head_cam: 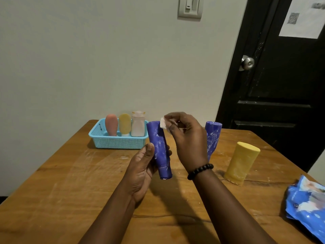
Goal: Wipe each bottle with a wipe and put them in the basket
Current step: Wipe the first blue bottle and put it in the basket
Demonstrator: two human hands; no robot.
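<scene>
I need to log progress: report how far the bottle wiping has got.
Done: pink bottle, small yellow bottle and white bottle stand in the basket. In hand: left hand grips a smeared blue bottle; right hand pinches the wipe. Left: second blue bottle and large yellow bottle.

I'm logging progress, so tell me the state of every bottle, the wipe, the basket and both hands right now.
Held blue bottle: gripped by left hand, smeared white.
Wipe: pinched in right hand, at the bottle's top.
Second blue bottle: on table, smeared.
Yellow bottle: standing on table.
Basket: holds three upright bottles.
</scene>
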